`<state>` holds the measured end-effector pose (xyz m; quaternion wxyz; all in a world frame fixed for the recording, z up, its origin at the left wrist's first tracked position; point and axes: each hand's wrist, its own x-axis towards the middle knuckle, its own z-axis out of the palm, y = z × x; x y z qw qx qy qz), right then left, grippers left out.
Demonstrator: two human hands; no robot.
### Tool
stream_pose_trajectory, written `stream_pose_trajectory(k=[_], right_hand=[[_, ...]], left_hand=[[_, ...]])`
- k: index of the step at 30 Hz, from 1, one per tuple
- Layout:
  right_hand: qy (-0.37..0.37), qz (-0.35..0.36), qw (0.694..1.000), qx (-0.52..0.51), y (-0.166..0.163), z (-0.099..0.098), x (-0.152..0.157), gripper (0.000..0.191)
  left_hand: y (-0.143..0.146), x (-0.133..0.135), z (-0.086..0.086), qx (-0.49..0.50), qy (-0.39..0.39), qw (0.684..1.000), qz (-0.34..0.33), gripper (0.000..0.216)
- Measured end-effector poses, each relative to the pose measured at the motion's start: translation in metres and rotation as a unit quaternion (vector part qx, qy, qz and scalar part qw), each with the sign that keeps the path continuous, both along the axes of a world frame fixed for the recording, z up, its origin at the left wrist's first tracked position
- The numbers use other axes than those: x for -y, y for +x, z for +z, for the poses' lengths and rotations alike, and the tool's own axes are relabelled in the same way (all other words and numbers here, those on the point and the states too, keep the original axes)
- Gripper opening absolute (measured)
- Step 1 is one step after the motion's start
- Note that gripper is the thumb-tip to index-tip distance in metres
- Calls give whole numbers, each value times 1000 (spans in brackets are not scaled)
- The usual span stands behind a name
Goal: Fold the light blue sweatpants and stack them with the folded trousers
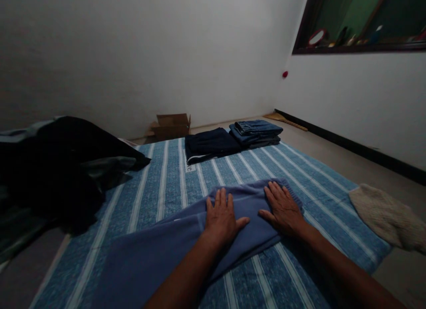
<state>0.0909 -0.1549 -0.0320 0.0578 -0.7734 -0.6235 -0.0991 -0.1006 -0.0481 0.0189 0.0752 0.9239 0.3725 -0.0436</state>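
Blue-purple trousers (159, 251), folded lengthwise, lie across the striped blue sheet (176, 191) in front of me. Their gathered waistband (293, 191) points to the right, while the legs run toward the lower left. My left hand (221, 215) rests flat on the middle of the cloth, fingers spread and thumb out to the right. Close to the waistband, my right hand (282, 207) presses down with its palm, its fingers also stretched out. Neither hand grips the fabric.
A heap of dark clothes (63, 167) covers the left side. Folded dark trousers (213, 142) and a stack of folded jeans (256, 132) sit at the far edge. Behind them stands an open cardboard box (171, 126). A beige knitted cloth (386, 213) lies at the right edge.
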Motion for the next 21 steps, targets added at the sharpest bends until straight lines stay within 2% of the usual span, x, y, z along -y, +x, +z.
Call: stream_pose_trajectory(k=[4,8,12,14,18,21], right_hand=[[0,-11,1000,-6,0,1,0,77],[17,-7,1000,-7,-5,13,-8,72],[13,69,997,-12,-12,24,-22,67],[-9,92,995,-23,-10,24,-30,66],[-54,53,996,-53,1,14,-38,72],[-61,43,996,-57,5,10,-39,74]], left_hand=[[-3,-3,1,-23,-10,1000,6,91],[-5,0,-1,-11,23,1000,9,89],[-7,-1,-5,3,35,999,14,89],[-7,-3,-6,0,30,999,18,89],[-8,-5,-10,-3,20,1000,21,91],[-9,-5,-12,4,12,1000,15,92]])
